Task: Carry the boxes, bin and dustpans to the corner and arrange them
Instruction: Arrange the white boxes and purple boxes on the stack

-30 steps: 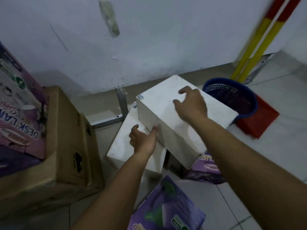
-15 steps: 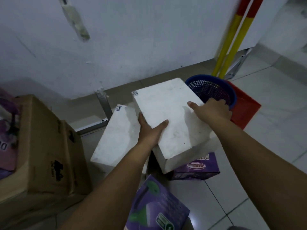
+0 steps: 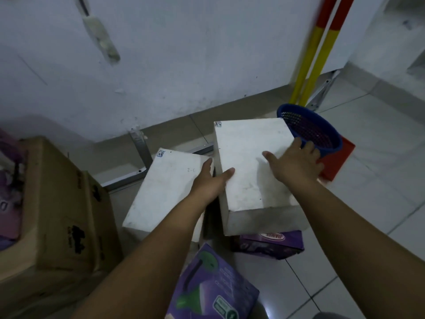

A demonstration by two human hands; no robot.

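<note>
A white box [image 3: 246, 157] rests flat on top of a purple box [image 3: 269, 244] by the wall. My left hand [image 3: 210, 183] grips its left edge, thumb on top. On its right edge lies my right hand [image 3: 296, 165], fingers spread over the top. A second white box [image 3: 165, 187] lies just to the left, touching my left hand. Behind my right hand stands a blue mesh bin [image 3: 310, 128], with a red dustpan [image 3: 340, 157] under it. Two yellow and red handles [image 3: 319, 54] lean on the wall.
A large brown cardboard box [image 3: 57, 217] with purple boxes inside stands at the left. Another purple box [image 3: 211, 286] lies on the floor between my forearms. A metal bracket [image 3: 142, 150] lies along the wall base. White floor tiles spread to the right.
The white box has swung from tilted to flat and settled on the purple box. My right hand slid from its top to the right edge; my left hand shifted onto its left edge.
</note>
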